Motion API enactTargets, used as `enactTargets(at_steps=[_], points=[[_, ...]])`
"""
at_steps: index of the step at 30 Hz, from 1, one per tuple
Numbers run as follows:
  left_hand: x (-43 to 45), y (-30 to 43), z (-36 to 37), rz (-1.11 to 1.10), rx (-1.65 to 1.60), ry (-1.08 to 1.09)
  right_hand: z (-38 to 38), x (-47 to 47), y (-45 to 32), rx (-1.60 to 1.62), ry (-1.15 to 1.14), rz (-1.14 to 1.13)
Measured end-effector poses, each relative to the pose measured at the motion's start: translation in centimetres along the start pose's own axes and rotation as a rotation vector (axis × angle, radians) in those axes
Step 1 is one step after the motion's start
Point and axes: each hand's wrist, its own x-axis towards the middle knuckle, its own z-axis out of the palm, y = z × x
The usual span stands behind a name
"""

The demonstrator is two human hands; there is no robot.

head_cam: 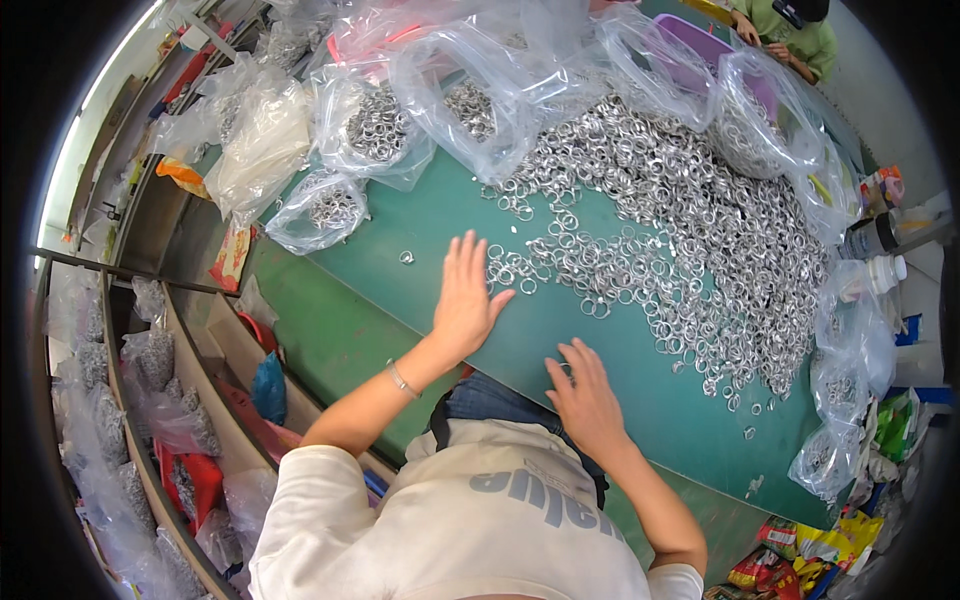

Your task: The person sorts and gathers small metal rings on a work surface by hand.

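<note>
A large pile of silvery metal rings (pixel 720 217) covers the right and back of the green tabletop (pixel 420 202). My left hand (pixel 465 292) lies flat with its fingers stretched out, beside a small cluster of rings (pixel 514 270) at the pile's left end. One ring (pixel 406 257) lies apart, left of that hand. My right hand (pixel 586 397) is near the table's front edge, fingers bent and slightly spread; a ring (pixel 568 369) shows at its fingertips, and whether it is gripped is unclear.
Open clear plastic bags of rings (pixel 375 154) line the back edge, with a purple basin (pixel 694 45) behind. More small bags (pixel 829 450) lie at the right edge. Shelves with bagged rings (pixel 146 360) stand at left. Another person (pixel 795 37) is at the far right.
</note>
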Motion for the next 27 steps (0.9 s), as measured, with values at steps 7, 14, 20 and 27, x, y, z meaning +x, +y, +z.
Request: enactTargets(at_steps=[7, 14, 20, 27], points=[[7.0, 0.6, 3.8, 0.368, -0.319, -0.104, 3.8, 7.2, -2.6, 0.035, -0.041, -0.187], [9.5, -2.0, 0.2, 0.359, -0.740, -0.144, 5.9, 12.7, -3.6, 0.093, 0.033, -0.204], [2.2, -10.2, -5.5, -0.005, -0.521, 0.046, 8.2, 15.7, -3.9, 0.054, 0.097, -0.206], [0.1, -13.1, -6.2, 0.144, -0.299, 0.066, 9.1, 19.7, -3.8, 0.077, 0.143, -0.184]])
